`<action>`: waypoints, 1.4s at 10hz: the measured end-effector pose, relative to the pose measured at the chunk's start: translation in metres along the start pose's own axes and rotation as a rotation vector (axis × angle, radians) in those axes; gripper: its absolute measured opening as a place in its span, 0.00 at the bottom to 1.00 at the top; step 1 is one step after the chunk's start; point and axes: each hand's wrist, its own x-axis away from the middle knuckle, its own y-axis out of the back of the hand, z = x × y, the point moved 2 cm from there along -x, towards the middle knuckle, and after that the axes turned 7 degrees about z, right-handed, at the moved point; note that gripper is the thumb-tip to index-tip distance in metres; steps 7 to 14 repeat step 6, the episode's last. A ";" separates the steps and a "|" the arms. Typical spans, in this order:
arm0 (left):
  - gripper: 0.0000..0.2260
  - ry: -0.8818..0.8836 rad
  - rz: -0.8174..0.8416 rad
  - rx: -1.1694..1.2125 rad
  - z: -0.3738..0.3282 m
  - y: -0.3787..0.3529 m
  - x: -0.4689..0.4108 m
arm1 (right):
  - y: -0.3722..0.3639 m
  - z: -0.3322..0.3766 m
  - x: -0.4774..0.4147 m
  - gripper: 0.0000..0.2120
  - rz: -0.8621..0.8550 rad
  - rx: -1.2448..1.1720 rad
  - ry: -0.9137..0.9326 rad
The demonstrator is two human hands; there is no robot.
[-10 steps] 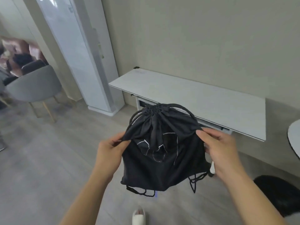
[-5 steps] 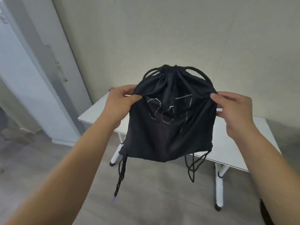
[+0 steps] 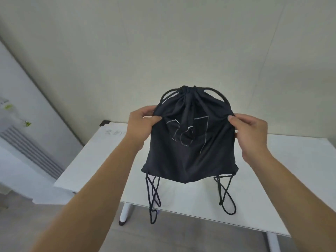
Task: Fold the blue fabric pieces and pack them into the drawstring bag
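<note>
A black drawstring bag (image 3: pixel 189 160) with thin white line marks on its front hangs in the air over the white table (image 3: pixel 263 179). Its mouth is cinched shut at the top, and black cords dangle from both bottom corners. My left hand (image 3: pixel 141 124) pinches the bag's upper left edge. My right hand (image 3: pixel 251 131) pinches its upper right edge. No blue fabric pieces are visible; whatever is inside the bag is hidden.
The white table stands against a pale wall, with faint writing (image 3: pixel 114 132) near its far left corner and a small black clip (image 3: pixel 103 122) at that corner. A tall white air-conditioner unit (image 3: pixel 21 142) stands at the left. Grey floor lies below.
Both hands carried the bag forward and up until it hangs over the table. My view swung from the floor and room to face the table and wall. The grips stayed the same.
</note>
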 end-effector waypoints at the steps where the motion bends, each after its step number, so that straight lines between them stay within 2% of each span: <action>1: 0.16 0.138 0.057 -0.075 0.080 -0.010 -0.041 | -0.023 -0.078 -0.029 0.14 -0.023 0.117 -0.189; 2: 0.16 0.268 0.112 -0.119 0.148 -0.013 -0.066 | -0.034 -0.139 -0.037 0.10 -0.029 0.247 -0.357; 3: 0.15 0.305 0.196 -0.131 0.186 -0.011 -0.083 | -0.043 -0.161 -0.040 0.15 -0.030 0.348 -0.414; 4: 0.24 0.285 0.348 -0.156 0.194 -0.008 -0.089 | -0.049 -0.156 -0.039 0.10 0.027 0.396 -0.456; 5: 0.38 0.270 0.483 -0.164 0.192 -0.004 -0.091 | -0.052 -0.147 -0.033 0.27 0.054 0.458 -0.488; 6: 0.43 0.179 0.531 -0.277 0.195 0.004 -0.095 | -0.056 -0.140 -0.024 0.39 0.090 0.579 -0.452; 14: 0.43 0.179 0.531 -0.277 0.195 0.004 -0.095 | -0.056 -0.140 -0.024 0.39 0.090 0.579 -0.452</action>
